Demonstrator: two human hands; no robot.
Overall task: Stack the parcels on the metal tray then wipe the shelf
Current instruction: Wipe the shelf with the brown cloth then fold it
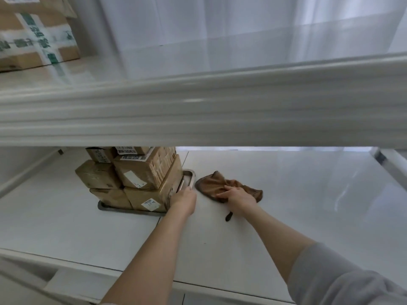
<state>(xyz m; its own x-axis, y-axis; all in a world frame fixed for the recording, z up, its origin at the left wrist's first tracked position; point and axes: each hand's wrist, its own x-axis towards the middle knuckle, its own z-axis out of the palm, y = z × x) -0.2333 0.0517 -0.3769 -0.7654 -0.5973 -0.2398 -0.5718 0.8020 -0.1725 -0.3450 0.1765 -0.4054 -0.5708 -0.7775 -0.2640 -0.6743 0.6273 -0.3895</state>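
Several brown cardboard parcels (136, 175) stand stacked on a metal tray (189, 178) on the white shelf (286, 194). The top of the stack is hidden behind the shelf board above. My left hand (184, 200) grips the tray's right rim. To the right of the tray lies a crumpled brown cloth (214, 186) on the shelf, and my right hand (236, 198) rests on its right part, with fingers bent into the fabric.
The thick front edge of the upper shelf (198, 111) crosses the view just above the stack. A taped cardboard box (37, 34) stands on that upper shelf at the left. A small dark strip (229, 216) lies by my right wrist.
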